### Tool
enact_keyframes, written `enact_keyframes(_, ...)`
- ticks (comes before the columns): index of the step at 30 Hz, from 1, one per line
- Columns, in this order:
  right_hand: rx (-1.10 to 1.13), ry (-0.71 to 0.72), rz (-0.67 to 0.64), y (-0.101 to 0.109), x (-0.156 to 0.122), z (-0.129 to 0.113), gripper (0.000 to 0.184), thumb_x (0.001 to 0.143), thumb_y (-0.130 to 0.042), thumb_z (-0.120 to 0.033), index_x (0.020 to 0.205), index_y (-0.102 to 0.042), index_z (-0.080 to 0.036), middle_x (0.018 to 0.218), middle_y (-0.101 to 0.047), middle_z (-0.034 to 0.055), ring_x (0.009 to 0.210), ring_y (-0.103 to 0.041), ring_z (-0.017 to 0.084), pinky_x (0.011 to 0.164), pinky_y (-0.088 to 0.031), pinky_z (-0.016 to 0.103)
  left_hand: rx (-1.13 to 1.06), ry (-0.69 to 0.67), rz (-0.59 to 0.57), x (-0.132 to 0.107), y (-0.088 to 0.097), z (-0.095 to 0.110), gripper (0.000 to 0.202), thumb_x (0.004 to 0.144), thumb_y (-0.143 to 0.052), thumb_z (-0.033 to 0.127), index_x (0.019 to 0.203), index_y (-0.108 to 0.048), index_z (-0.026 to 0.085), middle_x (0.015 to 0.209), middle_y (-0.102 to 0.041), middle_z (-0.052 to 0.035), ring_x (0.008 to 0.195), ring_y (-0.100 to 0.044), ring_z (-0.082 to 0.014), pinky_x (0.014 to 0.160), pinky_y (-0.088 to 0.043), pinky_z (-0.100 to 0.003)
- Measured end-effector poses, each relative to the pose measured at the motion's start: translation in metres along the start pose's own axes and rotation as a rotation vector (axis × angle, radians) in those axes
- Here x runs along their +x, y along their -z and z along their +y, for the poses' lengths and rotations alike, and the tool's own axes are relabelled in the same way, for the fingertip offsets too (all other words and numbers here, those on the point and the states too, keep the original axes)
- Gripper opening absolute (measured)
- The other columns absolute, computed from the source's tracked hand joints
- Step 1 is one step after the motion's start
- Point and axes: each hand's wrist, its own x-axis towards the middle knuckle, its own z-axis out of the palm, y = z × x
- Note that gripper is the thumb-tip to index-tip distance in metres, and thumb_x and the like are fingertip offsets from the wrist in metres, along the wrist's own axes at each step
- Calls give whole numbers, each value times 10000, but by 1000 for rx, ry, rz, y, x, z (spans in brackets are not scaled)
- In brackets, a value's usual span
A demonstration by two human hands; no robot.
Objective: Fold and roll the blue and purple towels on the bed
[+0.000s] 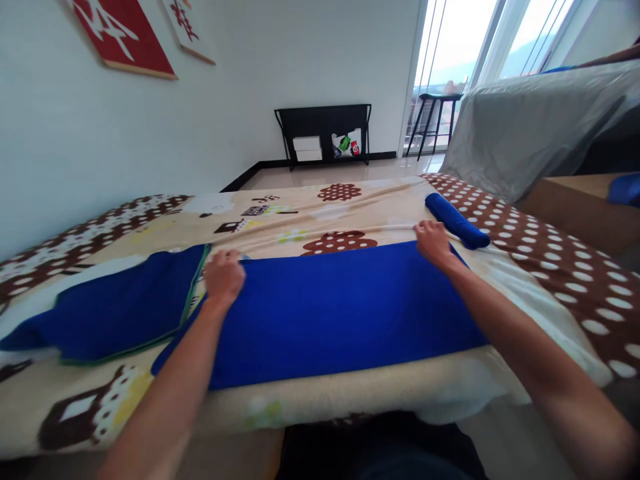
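Observed from where I stand: one blue cloth [340, 313], laid out as a long, flat panel on a patterned blanket [380, 387], directly in front of the person. Its near edge runs close to the blanket's near side.

Left hand [225, 277]: narrow, fingers curled in, at the far left corner of the panel. Right hand [433, 240]: likewise narrow, fingers bent down at the far right corner. Fingertips are hidden on both; whether fabric is pinched or merely pressed, I cannot tell.

Adjacent items: a rolled blue cloth [457, 221] just beyond the right hand; a dark blue cloth with a green edge [130, 303] lying flat beside the left hand.

Handling assessment: the panel appears light, soft and limp, with no likely risk of breakage. It should crease or skew if pulled from one point, and could drag on the blanket's nap. Recommended hold: both far corners, evenly, thumb beneath and fingers above, taking every layer together.
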Motion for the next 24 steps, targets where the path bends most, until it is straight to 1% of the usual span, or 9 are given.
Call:
enact_keyframes(5,202,247,-127,-22,7,-155,442,1034,-284,-457,1399,-480,-303,1444,-547,-6,1315,-480,184,1130,-340,406,-167,-434,-155,-3,-54,144,554,991,-326,382,1494,-419,169,1560,-425,-106,1450,-363,-226,1183,-269,-360)
enact_keyframes(7,249,303,-158,-29,6,-188,473,1018,-346,-501,1428,-465,-298,1509,-480,-8,1369,-451,179,1156,-330,418,-196,-500,-229,-6,-73,173,596,1006,-255,438,1519,-388,165,1584,-383,-117,1475,-333,-223,1181,-269,-378)
enact_keyframes(8,265,318,-170,-31,4,-191,488,1010,-366,-521,1431,-470,-299,1521,-466,-13,1393,-433,178,1166,-328,411,-201,-512,-265,-8,-78,175,616,1009,-229,473,1527,-376,174,1591,-368,-117,1483,-320,-228,1182,-264,-397)
enact_keyframes(10,282,322,-193,-32,0,-168,522,1014,-324,-557,1440,-469,-294,1508,-483,-25,1428,-392,172,1177,-324,389,-200,-510,-331,-9,-79,155,644,997,-231,558,1541,-352,234,1606,-342,-80,1495,-295,-230,1194,-239,-430)
enact_keyframes(13,276,253,-222,-29,-10,-84,601,1028,-197,-575,1478,-426,-249,1514,-475,3,1462,-338,177,1190,-300,399,-170,-421,-392,-6,-65,81,651,973,-269,619,1542,-333,310,1618,-321,-20,1507,-264,-222,1218,-181,-472)
enact_keyframes(16,232,96,-244,-28,-25,11,616,1023,-227,-555,1495,-423,-211,1572,-380,55,1489,-290,209,1228,-243,406,-102,-210,-371,-1,-49,-1,652,980,-235,566,1537,-352,246,1620,-312,-70,1515,-239,-260,1209,-151,-553)
enact_keyframes(18,202,2,-257,-29,-35,56,618,1022,-225,-526,1515,-399,-196,1595,-330,77,1503,-251,225,1238,-220,429,-47,-62,-323,2,-44,-40,678,978,-220,535,1538,-344,175,1625,-287,-126,1519,-216,-297,1198,-130,-597)
enact_keyframes(21,172,-88,-269,-33,-41,85,637,1013,-224,-523,1538,-361,-188,1617,-270,89,1510,-227,243,1235,-218,462,15,79,-262,4,-41,-66,723,965,-225,542,1525,-355,102,1613,-285,-190,1511,-226,-329,1191,-133,-610)
enact_keyframes(24,146,-148,-243,-32,-41,81,659,997,-247,-560,1538,-355,-200,1616,-274,101,1509,-228,269,1226,-208,513,46,121,-214,3,-37,-61,708,956,-256,546,1490,-417,109,1587,-337,-201,1496,-264,-338,1185,-126,-631)
